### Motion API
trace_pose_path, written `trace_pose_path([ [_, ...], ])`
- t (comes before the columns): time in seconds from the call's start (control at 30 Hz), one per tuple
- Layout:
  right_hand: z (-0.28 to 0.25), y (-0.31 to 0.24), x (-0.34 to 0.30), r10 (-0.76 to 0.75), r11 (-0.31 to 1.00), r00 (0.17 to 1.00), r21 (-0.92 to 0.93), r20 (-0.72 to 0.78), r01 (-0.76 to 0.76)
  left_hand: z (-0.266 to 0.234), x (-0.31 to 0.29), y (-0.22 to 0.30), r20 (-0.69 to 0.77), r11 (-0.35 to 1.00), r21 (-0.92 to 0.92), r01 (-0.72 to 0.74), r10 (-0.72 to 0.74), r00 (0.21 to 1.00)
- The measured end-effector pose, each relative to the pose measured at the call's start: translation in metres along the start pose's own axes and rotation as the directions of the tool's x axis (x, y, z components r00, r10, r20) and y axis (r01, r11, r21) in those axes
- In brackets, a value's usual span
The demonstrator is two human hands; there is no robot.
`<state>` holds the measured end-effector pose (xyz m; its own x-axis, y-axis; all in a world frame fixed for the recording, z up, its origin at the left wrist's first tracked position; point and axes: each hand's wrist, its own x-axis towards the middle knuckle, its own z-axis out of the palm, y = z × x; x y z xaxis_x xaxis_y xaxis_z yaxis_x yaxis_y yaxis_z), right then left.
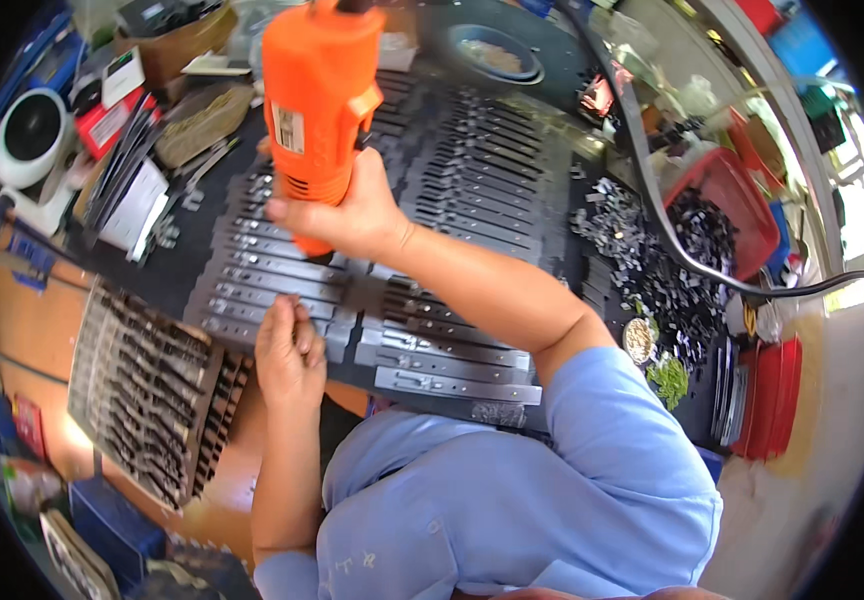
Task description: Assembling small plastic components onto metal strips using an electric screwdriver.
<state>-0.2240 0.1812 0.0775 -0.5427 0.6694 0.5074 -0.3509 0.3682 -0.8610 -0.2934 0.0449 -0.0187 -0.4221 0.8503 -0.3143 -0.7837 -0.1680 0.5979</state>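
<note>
My right hand (360, 212) is wrapped round the lower body of an orange electric screwdriver (314, 95), held upright with its tip down over the left set of grey metal strips (257, 287). These strips lie side by side across a dark work table and carry small fittings. My left hand (290, 358) is at the near side of that set, thumb and fingers pinched together; what they hold, if anything, is too small to name. A second set of similar strips (482, 190) lies to the right, partly behind my right forearm.
At the right, small black parts are heaped on the table and in a red bin (727, 205). A black cable (657, 215) curves above them. A white round-headed device (34, 140) stands at the left. Stacked strips (152, 390) sit below the table's left edge.
</note>
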Motion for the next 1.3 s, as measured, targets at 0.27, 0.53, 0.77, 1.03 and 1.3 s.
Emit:
trace_pose_path([
  [0.27,-0.001,-0.037,0.005,-0.099,0.975,0.993,0.207,0.068,0.082,0.019,0.003,-0.003,0.108,0.992,-0.007,0.124,-0.122,0.987],
  [0.53,-0.005,-0.034,0.003,-0.027,0.962,0.994,0.275,0.105,-0.003,0.014,0.006,-0.006,0.110,0.992,0.014,0.126,-0.127,0.986],
  [0.77,-0.022,-0.005,0.015,-0.071,0.996,0.992,-0.045,0.105,0.076,0.007,0.017,0.020,-0.115,0.967,-0.251,-0.028,-0.001,0.993],
  [1.03,-0.013,0.028,0.013,0.078,0.995,0.997,-0.058,0.007,-0.077,0.014,0.004,0.009,-0.010,0.998,-0.050,0.034,-0.034,0.999],
  [1.3,-0.013,0.038,0.016,-0.004,0.989,0.998,-0.150,0.069,0.014,0.012,0.008,0.013,-0.002,0.999,-0.029,0.044,-0.044,0.999],
])
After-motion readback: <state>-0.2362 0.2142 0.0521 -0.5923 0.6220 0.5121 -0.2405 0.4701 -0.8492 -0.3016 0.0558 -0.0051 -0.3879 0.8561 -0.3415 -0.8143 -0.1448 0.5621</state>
